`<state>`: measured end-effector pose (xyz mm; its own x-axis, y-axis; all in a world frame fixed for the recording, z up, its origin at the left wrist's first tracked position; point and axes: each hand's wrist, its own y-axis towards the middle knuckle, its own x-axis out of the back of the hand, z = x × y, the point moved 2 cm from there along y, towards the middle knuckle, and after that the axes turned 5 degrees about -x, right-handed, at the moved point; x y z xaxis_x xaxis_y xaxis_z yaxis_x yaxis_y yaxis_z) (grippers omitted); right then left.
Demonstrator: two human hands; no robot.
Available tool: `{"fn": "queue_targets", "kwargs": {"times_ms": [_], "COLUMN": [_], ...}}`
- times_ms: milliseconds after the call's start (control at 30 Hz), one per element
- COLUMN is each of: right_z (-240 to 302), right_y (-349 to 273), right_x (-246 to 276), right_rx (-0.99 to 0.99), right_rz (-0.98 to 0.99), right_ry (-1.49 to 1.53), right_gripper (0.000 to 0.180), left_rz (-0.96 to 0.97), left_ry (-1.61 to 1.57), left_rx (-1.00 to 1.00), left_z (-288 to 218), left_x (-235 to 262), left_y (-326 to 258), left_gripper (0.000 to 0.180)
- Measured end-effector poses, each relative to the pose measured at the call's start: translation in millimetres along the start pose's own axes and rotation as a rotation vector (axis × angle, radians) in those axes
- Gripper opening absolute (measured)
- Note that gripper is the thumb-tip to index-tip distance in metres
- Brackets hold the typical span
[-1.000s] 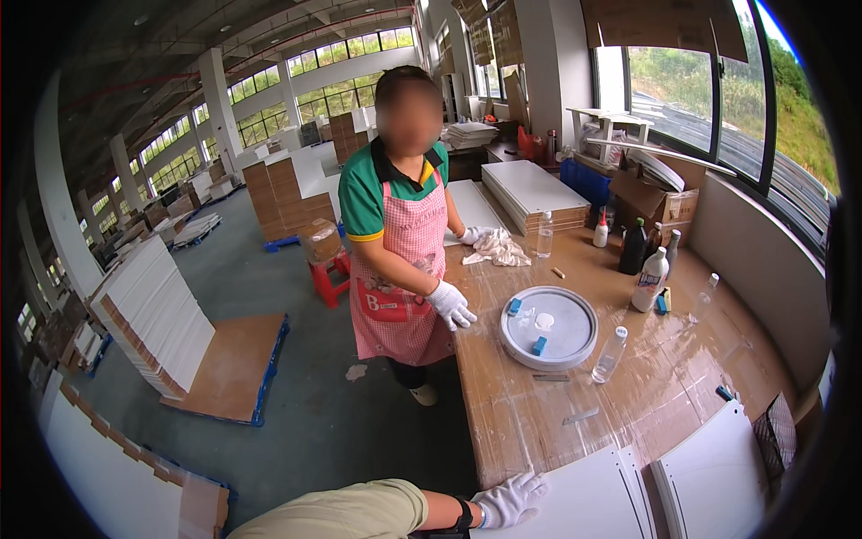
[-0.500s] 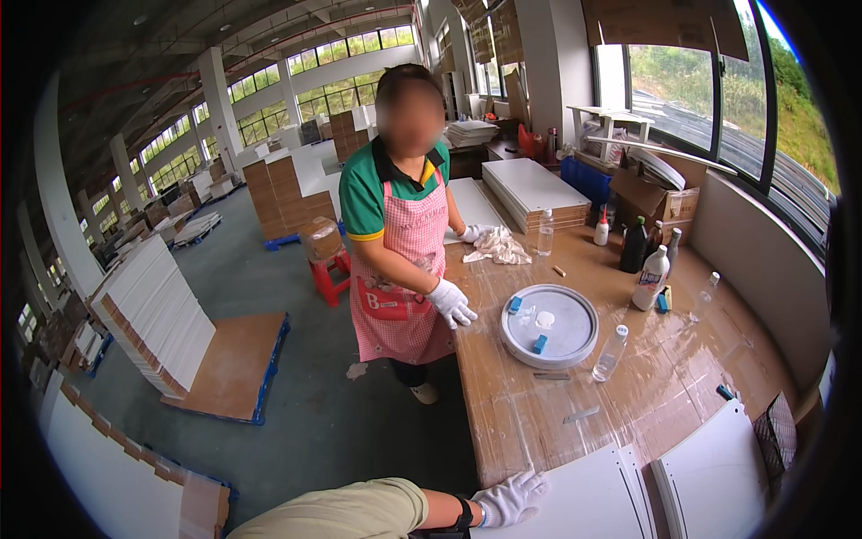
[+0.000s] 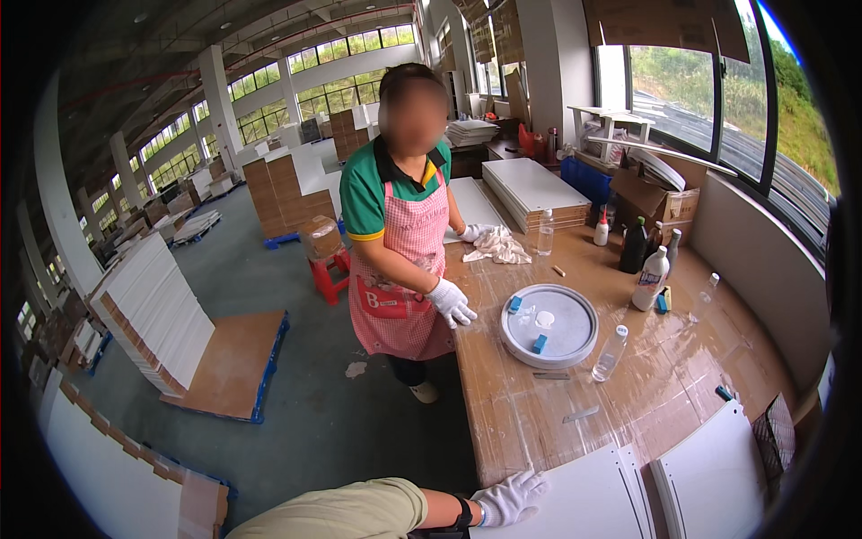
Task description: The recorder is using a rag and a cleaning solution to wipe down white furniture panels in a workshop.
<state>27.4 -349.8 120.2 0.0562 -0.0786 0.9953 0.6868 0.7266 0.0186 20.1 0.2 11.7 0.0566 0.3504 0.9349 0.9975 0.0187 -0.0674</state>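
Note:
My left hand [image 3: 512, 499], in a white knit glove, lies with its fingers stretched over the edge of a white panel [image 3: 575, 499] at the table's near end. My right hand is out of the picture. To the right of that panel lies another white panel [image 3: 714, 481]. Beyond my left hand, a flat metal blade [image 3: 582, 415] rests on the table. Further off, a round grey-white lid or tray [image 3: 573, 319] holds a blue block [image 3: 540, 344], a second blue block [image 3: 515, 305] and a white blob [image 3: 545, 318]. A clear bottle [image 3: 609, 357] stands beside it.
A co-worker in a pink checked apron [image 3: 404, 260] stands at the table's left side, one gloved hand [image 3: 452, 303] by its edge, the other near a rag [image 3: 499, 245]. Several bottles, including a white bottle [image 3: 651, 280], stand right. Stacked panels [image 3: 539, 189] lie behind; a pallet [image 3: 238, 368] is left.

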Motion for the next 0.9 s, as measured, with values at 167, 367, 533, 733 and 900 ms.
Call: {"fn": "queue_targets", "kwargs": {"times_ms": [167, 367, 533, 733, 900], "right_z": [5, 7, 4, 4, 7], "right_y": [7, 9, 6, 6, 9], "right_x": [11, 16, 11, 11, 14], "right_rx": [-0.011, -0.029, -0.015, -0.027, 0.010], "right_rz": [0.040, 0.129, 0.109, 0.129, 0.019], "right_ry": [-0.008, -0.019, 0.000, 0.018, 0.041], "right_gripper": [0.036, 0.035, 0.041, 0.042, 0.038], "left_rz": [-0.002, 0.007, -0.023, -0.031, -0.055], "left_ry": [0.018, 0.020, 0.027, 0.014, -0.004], "left_rx": [-0.003, -0.001, -0.010, -0.018, -0.010], "left_z": [1, 1, 3, 2, 5], "left_x": [-4, -1, -7, -5, -12], "left_y": [0, 0, 0, 0, 0], "left_gripper": [0.061, 0.062, 0.061, 0.062, 0.063]}}
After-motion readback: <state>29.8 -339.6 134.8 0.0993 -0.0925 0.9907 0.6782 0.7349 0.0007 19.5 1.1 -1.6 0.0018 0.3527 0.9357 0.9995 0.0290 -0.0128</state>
